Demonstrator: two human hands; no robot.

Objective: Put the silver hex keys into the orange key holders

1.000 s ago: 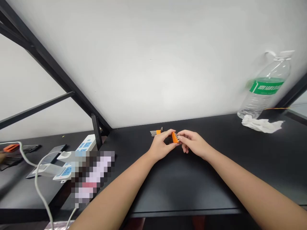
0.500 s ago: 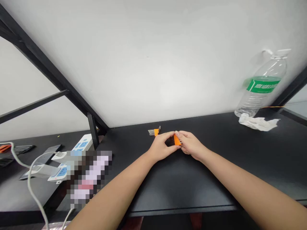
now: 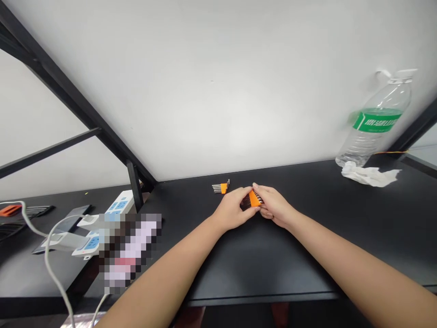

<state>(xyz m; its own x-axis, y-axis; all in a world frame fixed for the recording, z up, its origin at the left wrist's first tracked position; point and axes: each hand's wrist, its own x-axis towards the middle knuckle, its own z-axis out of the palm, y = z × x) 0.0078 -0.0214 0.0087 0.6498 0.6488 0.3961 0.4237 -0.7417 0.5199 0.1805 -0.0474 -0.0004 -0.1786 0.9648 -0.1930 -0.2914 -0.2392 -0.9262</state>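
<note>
Between my hands, over the middle of the black table [image 3: 273, 269], is a hex key set in an orange holder [image 3: 254, 199]. My left hand [image 3: 232, 208] grips the holder's edges between thumb and fingers, its palm side arched over the dark key shafts. From the other side, my right hand [image 3: 277, 207] closes on the holder's upper right edge and the short key ends, its thumb along the top. Just beyond my left hand lies a second hex key set [image 3: 223, 188], also orange, with silver keys pointing left.
A clear bottle with a green label [image 3: 377, 120] and a crumpled tissue [image 3: 370, 174] stand at the back right. On the left are a power strip [image 3: 119, 202], white cables, a pixelated patch and black frame bars [image 3: 134, 182]. A white wall rises behind.
The held hex key set has turned slightly, and more of its orange holder and short key ends shows. My right fingers have shifted a little; the view has moved slightly.
</note>
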